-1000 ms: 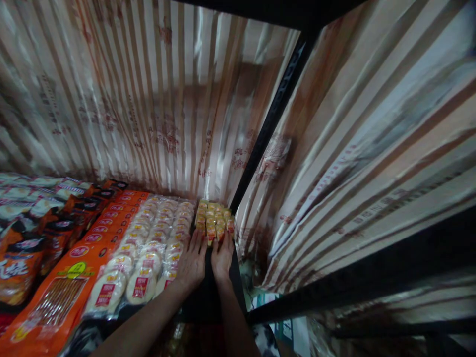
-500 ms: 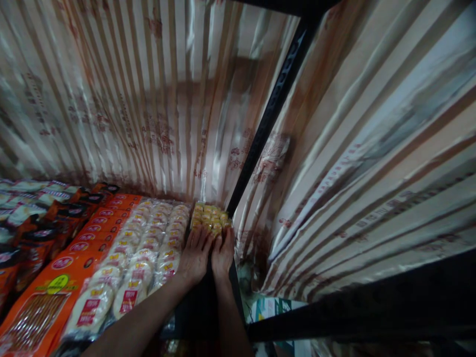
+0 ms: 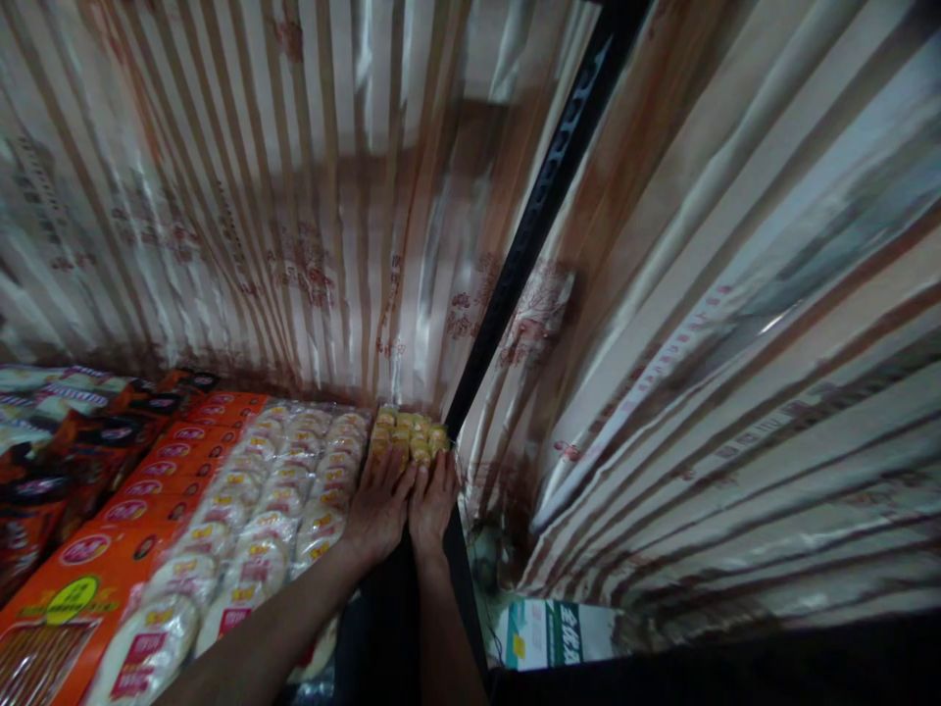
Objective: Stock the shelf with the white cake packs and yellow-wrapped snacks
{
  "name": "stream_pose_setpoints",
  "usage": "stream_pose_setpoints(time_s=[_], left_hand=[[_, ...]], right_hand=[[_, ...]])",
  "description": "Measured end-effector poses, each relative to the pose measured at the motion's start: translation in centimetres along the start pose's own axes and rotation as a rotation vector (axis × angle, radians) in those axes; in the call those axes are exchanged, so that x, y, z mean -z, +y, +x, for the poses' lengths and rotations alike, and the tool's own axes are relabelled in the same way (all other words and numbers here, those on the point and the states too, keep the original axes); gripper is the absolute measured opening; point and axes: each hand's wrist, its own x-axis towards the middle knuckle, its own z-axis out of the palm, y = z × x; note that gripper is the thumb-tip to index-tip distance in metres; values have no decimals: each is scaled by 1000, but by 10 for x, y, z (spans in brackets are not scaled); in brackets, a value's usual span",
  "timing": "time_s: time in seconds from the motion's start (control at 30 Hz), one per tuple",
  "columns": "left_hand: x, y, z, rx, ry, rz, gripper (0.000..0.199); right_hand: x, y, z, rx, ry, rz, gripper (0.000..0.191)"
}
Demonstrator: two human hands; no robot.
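Observation:
At the back corner of a dark shelf lies a block of small yellow-wrapped pieces in rows; their exact kind is too blurred to tell. My left hand rests on the block's near left part, fingers stretched forward and slightly apart. Right beside it, my right hand touches the near right part, its fingers also extended. The thumbs nearly meet. Both palms and the pieces under the fingers are hidden. Clear packs of round white crackers stand in overlapping rows just left of my left hand.
Orange snack packets and darker orange-black bags fill the shelf farther left. A black perforated post rises at the corner. Pleated striped sheeting hangs behind. Below right lies a green-and-white package.
The view has shifted a little, showing more of the green-and-white package. Both hands stay at the yellow block, with my right hand closer to my left.

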Motion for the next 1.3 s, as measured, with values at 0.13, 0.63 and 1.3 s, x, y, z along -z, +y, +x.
stream_pose_setpoints(time_s=[0.13,0.63,1.3], left_hand=[[-1,-1,2,52,-16,31,55],[-2,-5,12,33,-29,0,58],[8,-6,8,77,-67,17,65]], right_hand=[[1,-3,2,0,-12,36,66],[-3,-3,22,-113,-114,130,68],[-14,-7,36,-181,-221,209,69]])
